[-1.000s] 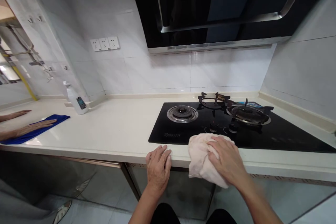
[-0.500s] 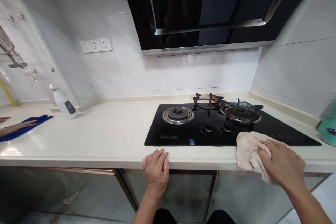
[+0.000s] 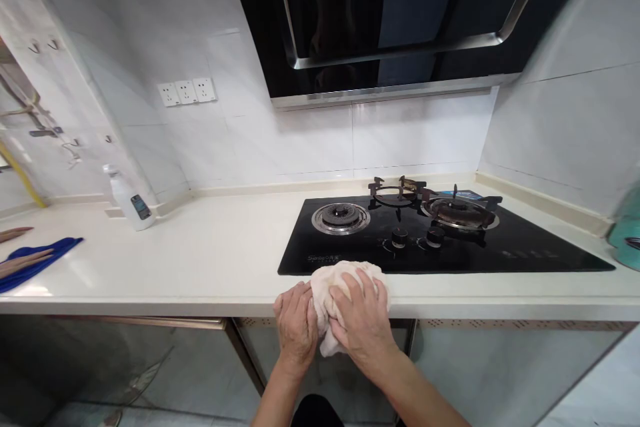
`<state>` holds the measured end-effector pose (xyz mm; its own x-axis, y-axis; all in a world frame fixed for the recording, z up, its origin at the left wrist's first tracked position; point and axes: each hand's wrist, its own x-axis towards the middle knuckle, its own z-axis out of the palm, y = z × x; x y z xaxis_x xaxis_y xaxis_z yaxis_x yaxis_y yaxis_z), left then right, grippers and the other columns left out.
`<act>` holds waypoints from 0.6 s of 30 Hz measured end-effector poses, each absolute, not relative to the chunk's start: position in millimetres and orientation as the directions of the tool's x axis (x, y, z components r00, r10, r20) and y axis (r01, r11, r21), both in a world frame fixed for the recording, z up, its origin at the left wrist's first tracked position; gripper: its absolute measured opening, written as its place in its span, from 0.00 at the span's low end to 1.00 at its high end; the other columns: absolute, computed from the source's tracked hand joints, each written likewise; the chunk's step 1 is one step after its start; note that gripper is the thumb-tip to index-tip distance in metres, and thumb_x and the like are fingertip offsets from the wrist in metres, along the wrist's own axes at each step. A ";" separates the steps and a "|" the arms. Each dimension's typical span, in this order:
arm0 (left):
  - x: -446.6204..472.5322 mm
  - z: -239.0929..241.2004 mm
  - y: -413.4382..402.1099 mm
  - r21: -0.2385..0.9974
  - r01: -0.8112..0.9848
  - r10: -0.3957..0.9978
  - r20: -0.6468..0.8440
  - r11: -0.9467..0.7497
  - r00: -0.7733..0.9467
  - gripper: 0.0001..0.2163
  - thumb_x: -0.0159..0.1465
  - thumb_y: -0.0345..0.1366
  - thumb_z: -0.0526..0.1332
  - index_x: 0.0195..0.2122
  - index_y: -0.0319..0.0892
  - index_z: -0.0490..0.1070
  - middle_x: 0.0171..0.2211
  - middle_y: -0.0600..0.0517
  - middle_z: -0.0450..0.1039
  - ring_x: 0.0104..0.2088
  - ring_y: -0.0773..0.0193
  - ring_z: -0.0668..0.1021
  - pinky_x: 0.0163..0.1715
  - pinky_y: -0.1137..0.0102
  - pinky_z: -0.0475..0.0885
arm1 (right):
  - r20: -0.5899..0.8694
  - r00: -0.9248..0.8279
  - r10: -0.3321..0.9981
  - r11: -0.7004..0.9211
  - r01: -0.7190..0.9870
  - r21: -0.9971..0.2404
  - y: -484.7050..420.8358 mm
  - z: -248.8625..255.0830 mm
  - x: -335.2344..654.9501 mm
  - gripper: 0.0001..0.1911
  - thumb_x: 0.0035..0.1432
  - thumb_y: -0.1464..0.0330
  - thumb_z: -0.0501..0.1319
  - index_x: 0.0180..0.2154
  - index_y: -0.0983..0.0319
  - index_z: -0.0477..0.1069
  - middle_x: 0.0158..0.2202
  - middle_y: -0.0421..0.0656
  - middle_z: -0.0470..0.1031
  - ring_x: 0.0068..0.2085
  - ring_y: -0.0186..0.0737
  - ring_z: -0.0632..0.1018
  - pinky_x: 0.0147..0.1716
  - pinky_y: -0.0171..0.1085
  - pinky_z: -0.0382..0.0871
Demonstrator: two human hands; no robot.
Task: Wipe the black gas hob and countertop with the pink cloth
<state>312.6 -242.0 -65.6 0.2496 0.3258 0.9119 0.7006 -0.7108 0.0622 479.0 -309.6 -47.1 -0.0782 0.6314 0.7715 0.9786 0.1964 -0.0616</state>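
Observation:
My right hand (image 3: 367,320) is closed on a pale, bunched cloth (image 3: 325,283), pressing it on the countertop's front edge. The cloth's upper part touches the front edge of the black gas stove (image 3: 500,260), and a fold hangs below the counter. My left hand (image 3: 296,323) lies on the counter edge just left of the cloth, its fingers resting on the surface with nothing in them. The left burner (image 3: 341,217) is bare, while a pan support (image 3: 457,213) sits over the right burner. Two knobs (image 3: 399,237) stand between the burners.
Another person's hand (image 3: 25,261) lies on a blue cloth (image 3: 60,257) at the far left. A white spray bottle (image 3: 127,200) stands near the wall. A removed pan support (image 3: 395,195) rests at the stove's back. The range hood (image 3: 400,73) hangs above; a teal object (image 3: 625,240) is at right.
My right hand has slid the pale cloth left along the counter's front edge, from the stove's right part to beside my left hand. My left hand has stayed about where it was.

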 end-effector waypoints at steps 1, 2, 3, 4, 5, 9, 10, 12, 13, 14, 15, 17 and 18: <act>310.0 -65.4 -242.2 0.058 0.696 0.322 0.912 -0.716 0.255 0.15 0.73 0.28 0.49 0.48 0.41 0.75 0.48 0.45 0.82 0.51 0.54 0.80 0.53 0.58 0.65 | 0.773 -0.092 0.628 0.214 0.975 -0.058 -305.4 -45.5 474.8 0.23 0.54 0.59 0.70 0.52 0.53 0.73 0.59 0.49 0.73 0.63 0.62 0.66 0.61 0.60 0.54; 307.8 -64.9 -242.7 0.056 0.692 0.323 0.910 -0.720 0.262 0.15 0.73 0.28 0.49 0.48 0.41 0.75 0.48 0.45 0.82 0.51 0.54 0.80 0.53 0.58 0.66 | 0.771 -0.106 0.628 0.232 0.971 -0.055 -303.1 -44.2 474.5 0.24 0.53 0.60 0.71 0.52 0.53 0.73 0.59 0.48 0.73 0.63 0.61 0.66 0.61 0.59 0.55; 306.0 -64.0 -243.5 0.056 0.689 0.330 0.903 -0.723 0.273 0.15 0.73 0.28 0.49 0.48 0.41 0.75 0.48 0.45 0.82 0.52 0.54 0.80 0.54 0.58 0.66 | 0.768 -0.125 0.628 0.254 0.966 -0.050 -302.8 -43.4 477.8 0.26 0.53 0.61 0.71 0.53 0.53 0.73 0.59 0.47 0.73 0.63 0.59 0.67 0.61 0.58 0.56; 304.7 -62.8 -244.5 0.057 0.687 0.343 0.894 -0.725 0.288 0.14 0.73 0.28 0.50 0.49 0.42 0.75 0.49 0.46 0.82 0.53 0.55 0.80 0.54 0.58 0.66 | 0.761 -0.148 0.632 0.278 0.959 -0.045 -304.5 -43.1 484.1 0.27 0.52 0.62 0.72 0.55 0.52 0.73 0.59 0.47 0.73 0.63 0.58 0.67 0.61 0.56 0.56; 304.1 -61.5 -245.7 0.058 0.684 0.353 0.886 -0.727 0.299 0.14 0.73 0.28 0.51 0.49 0.43 0.75 0.50 0.47 0.82 0.54 0.55 0.79 0.54 0.59 0.66 | 0.754 -0.165 0.635 0.297 0.954 -0.041 -308.0 -43.2 493.1 0.29 0.51 0.64 0.72 0.56 0.51 0.72 0.60 0.46 0.73 0.63 0.57 0.67 0.61 0.55 0.56; 306.0 -57.9 -249.1 0.076 0.681 0.375 0.876 -0.728 0.303 0.11 0.73 0.29 0.54 0.49 0.46 0.74 0.52 0.49 0.82 0.55 0.55 0.79 0.54 0.59 0.65 | 0.720 -0.141 0.680 0.246 0.968 -0.043 -334.5 -49.8 549.3 0.33 0.49 0.69 0.68 0.58 0.50 0.72 0.62 0.46 0.72 0.64 0.58 0.67 0.61 0.54 0.58; 307.1 -57.8 -249.1 0.080 0.682 0.375 0.879 -0.726 0.295 0.11 0.73 0.29 0.54 0.49 0.46 0.74 0.52 0.49 0.82 0.55 0.55 0.79 0.54 0.59 0.65 | 0.713 -0.120 0.691 0.207 0.978 -0.037 -342.9 -53.0 567.3 0.33 0.49 0.70 0.66 0.58 0.50 0.72 0.63 0.46 0.71 0.65 0.58 0.67 0.61 0.54 0.59; 309.5 -58.6 -248.4 0.087 0.684 0.371 0.885 -0.724 0.280 0.10 0.73 0.29 0.55 0.48 0.46 0.74 0.51 0.49 0.82 0.54 0.55 0.80 0.54 0.58 0.65 | 0.704 -0.070 0.707 0.119 0.993 -0.021 -360.5 -60.2 606.0 0.31 0.49 0.71 0.64 0.57 0.52 0.73 0.63 0.47 0.71 0.66 0.60 0.66 0.60 0.57 0.60; 310.8 -59.2 -247.7 0.089 0.683 0.365 0.891 -0.725 0.270 0.10 0.73 0.29 0.55 0.48 0.46 0.74 0.51 0.49 0.82 0.54 0.55 0.80 0.54 0.58 0.65 | 0.699 -0.038 0.714 0.076 0.997 -0.023 -369.1 -63.4 625.8 0.29 0.50 0.71 0.62 0.56 0.52 0.74 0.63 0.48 0.71 0.65 0.60 0.67 0.59 0.58 0.61; 312.1 -59.9 -247.0 0.094 0.682 0.358 0.898 -0.725 0.257 0.09 0.72 0.29 0.55 0.47 0.46 0.74 0.50 0.49 0.83 0.53 0.55 0.81 0.54 0.58 0.65 | 0.692 0.000 0.722 0.037 0.999 -0.038 -377.3 -65.6 645.1 0.28 0.51 0.70 0.61 0.55 0.52 0.74 0.62 0.48 0.72 0.65 0.61 0.68 0.58 0.58 0.62; 313.3 -60.6 -246.2 0.101 0.682 0.353 0.904 -0.725 0.242 0.09 0.72 0.29 0.56 0.46 0.46 0.75 0.50 0.48 0.83 0.53 0.54 0.81 0.54 0.58 0.66 | 0.688 0.044 0.725 0.003 0.998 -0.067 -384.8 -66.4 663.2 0.26 0.52 0.69 0.60 0.54 0.53 0.74 0.61 0.49 0.73 0.64 0.61 0.69 0.58 0.59 0.63; 315.4 -62.0 -244.8 0.116 0.684 0.348 0.913 -0.720 0.212 0.09 0.71 0.29 0.56 0.45 0.46 0.75 0.49 0.48 0.83 0.52 0.54 0.82 0.54 0.58 0.66 | 0.678 0.145 0.721 -0.033 0.984 -0.176 -396.4 -62.1 692.9 0.23 0.54 0.67 0.58 0.52 0.53 0.75 0.58 0.49 0.75 0.61 0.59 0.72 0.57 0.58 0.65; 316.3 -62.6 -244.2 0.122 0.686 0.347 0.916 -0.717 0.201 0.09 0.71 0.29 0.56 0.44 0.46 0.76 0.48 0.48 0.83 0.51 0.54 0.82 0.54 0.58 0.67 | 0.673 0.204 0.711 -0.038 0.967 -0.254 -399.9 -56.5 703.4 0.21 0.55 0.67 0.57 0.50 0.54 0.76 0.56 0.49 0.76 0.58 0.58 0.74 0.57 0.57 0.66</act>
